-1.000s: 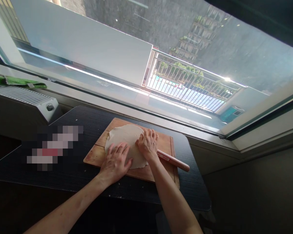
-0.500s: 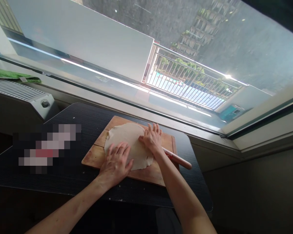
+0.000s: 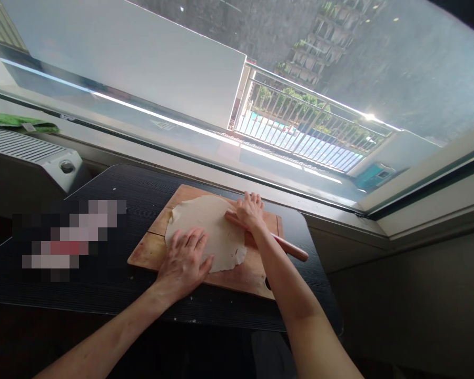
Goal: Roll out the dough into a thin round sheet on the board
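- Nearest, our left hand (image 3: 185,258) lies open and flat on the near edge of the dough sheet (image 3: 211,223), pressing it down.
- The dough sheet is spread round and thin on the wooden cutting board (image 3: 148,252), on the black table (image 3: 114,189).
- Our right hand (image 3: 252,210) grasps the rolling pin (image 3: 289,248) at the far right edge of the dough.
- We judge the step as rolling out; further rolling calls for even pressure.
- Beyond is the window (image 3: 300,79).
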Demonstrator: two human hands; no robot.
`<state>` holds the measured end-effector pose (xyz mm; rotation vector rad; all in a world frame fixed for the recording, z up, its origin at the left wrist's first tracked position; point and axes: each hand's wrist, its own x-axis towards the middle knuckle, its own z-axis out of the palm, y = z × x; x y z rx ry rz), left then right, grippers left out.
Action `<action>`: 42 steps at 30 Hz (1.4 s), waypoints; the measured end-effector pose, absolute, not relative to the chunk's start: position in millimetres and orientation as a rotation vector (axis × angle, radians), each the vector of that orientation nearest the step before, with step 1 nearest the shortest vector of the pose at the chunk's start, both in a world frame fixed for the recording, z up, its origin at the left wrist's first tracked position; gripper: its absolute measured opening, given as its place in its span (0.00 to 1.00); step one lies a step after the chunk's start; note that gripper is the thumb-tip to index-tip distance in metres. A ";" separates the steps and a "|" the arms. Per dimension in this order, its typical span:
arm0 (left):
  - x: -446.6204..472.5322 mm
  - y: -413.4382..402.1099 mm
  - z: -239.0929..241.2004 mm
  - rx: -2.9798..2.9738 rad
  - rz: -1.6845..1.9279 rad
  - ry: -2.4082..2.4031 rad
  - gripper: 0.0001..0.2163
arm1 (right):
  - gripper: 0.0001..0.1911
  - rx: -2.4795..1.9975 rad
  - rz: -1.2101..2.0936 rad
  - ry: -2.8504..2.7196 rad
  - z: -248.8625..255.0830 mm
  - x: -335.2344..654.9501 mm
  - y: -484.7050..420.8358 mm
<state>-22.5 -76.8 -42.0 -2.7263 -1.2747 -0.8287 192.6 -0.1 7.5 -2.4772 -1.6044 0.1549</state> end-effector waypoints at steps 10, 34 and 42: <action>-22.8 -76.8 -41.7 -2.737 -0.834 -1.270 0.20 | 0.28 -2.258 0.043 -1.923 -2.3 163.6 -48.5; -23.7 -76.5 -41.4 -2.730 -0.788 -1.261 0.20 | 0.26 -2.217 0.160 -1.984 -1.2 174.4 -35.7; -24.7 -76.3 -42.2 -2.738 -0.770 -1.269 0.20 | 0.26 -2.392 0.082 -1.714 10.7 207.4 5.5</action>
